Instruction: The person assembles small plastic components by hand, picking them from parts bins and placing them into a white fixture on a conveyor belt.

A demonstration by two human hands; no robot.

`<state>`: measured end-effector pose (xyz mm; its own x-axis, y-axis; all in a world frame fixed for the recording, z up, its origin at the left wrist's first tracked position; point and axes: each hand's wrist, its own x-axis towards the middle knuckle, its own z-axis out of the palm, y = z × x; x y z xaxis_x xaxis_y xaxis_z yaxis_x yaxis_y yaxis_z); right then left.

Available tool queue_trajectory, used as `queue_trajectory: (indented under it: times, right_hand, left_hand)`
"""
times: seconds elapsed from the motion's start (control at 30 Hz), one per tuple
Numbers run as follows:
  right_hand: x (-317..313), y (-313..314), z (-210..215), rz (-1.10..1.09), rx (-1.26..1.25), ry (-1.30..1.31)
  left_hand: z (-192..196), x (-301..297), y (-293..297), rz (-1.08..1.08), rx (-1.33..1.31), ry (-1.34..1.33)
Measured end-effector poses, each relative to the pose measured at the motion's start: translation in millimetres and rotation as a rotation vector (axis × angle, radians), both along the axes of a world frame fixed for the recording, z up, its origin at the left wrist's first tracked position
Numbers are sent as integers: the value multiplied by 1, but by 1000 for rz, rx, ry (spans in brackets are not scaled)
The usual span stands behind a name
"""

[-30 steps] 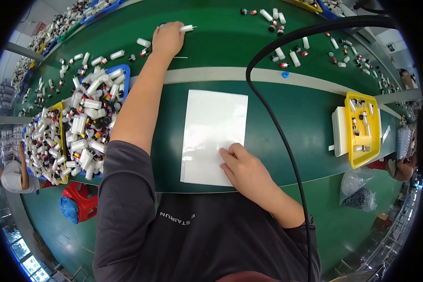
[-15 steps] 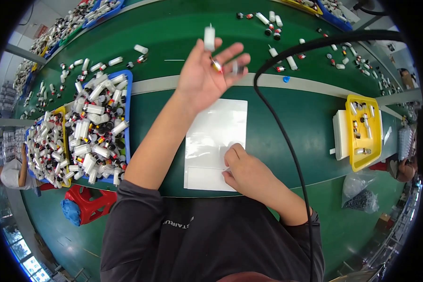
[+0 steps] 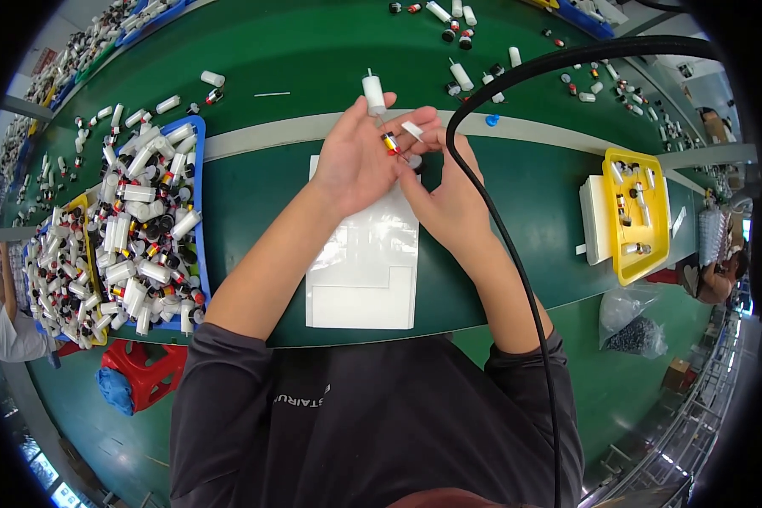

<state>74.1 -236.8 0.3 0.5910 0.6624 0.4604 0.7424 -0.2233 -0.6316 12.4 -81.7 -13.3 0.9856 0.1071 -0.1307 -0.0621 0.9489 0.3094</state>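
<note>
My left hand [image 3: 351, 169] is palm up above the far end of a white sheet [image 3: 361, 306]. It holds a white plastic cylinder [image 3: 373, 95] with a thin tip, upright at its fingers. Against the palm lies a small yellow, red and black part [image 3: 389, 143], seemingly joined to the cylinder. A roundish, see-through piece [image 3: 414, 161] shows between the hands, partly hidden. My right hand [image 3: 450, 199] meets the left one, fingers bent together at a small white label [image 3: 412, 130]. The sheet has a glossy upper area and a stepped paper edge lower down.
A blue bin [image 3: 199, 182] heaped with white cylinders stands left, beside a yellow-rimmed bin. On the right, a yellow tray [image 3: 662, 229] with a few parts rests by white boxes. A black cable [image 3: 508, 245] hangs before the right arm. Loose parts lie on the far green surface.
My right hand has left the sheet's lower part and come up to the left hand, now with a small white label. The left hand has lowered slightly; the whole view has shifted.
</note>
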Motion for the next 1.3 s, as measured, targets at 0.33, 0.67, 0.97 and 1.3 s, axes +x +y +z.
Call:
queue_trajectory:
  times: [0.33,0.67,0.97,1.3]
  right_hand:
    - [9,-1,-20,-9,246,270]
    - [10,-3,-20,-32,265,343]
    - [34,-8,-12,113,521,557]
    - [42,-14,7,143,229,1048]
  left_hand:
    - [-13,-2,3,-81,428,-86]
    - [-6,1,2,48,743,26]
    - [0,-1,4,10,833,30]
    - [-8,0,-1,-48,895,-39]
